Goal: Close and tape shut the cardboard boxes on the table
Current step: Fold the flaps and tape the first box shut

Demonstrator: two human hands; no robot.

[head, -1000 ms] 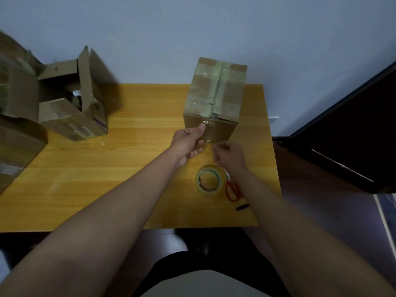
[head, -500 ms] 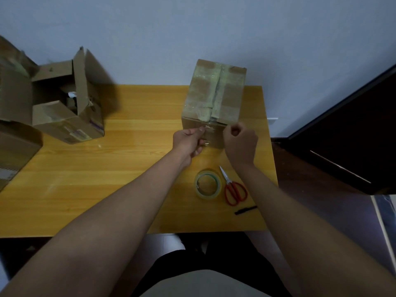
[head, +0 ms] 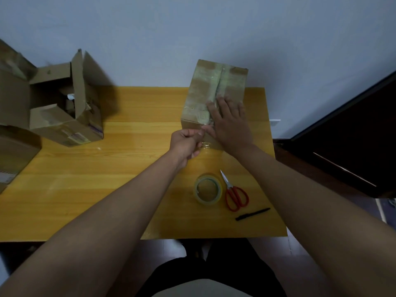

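Note:
A closed cardboard box with clear tape along its top seam stands at the back right of the yellow wooden table. My right hand lies flat, fingers straight, on the near part of the box top and presses the tape down. At the box's near front edge my left hand pinches the loose end of the clear tape strip. The tape roll lies on the table in front of the box.
Red-handled scissors and a black pen lie right of the roll. An open cardboard box with raised flaps sits at the back left, and another box is at the left edge. A dark cabinet stands to the right.
My right hand has risen from near the tape roll to the box's front edge, then opened flat onto the box top. My left hand stays at the front edge holding the tape end.

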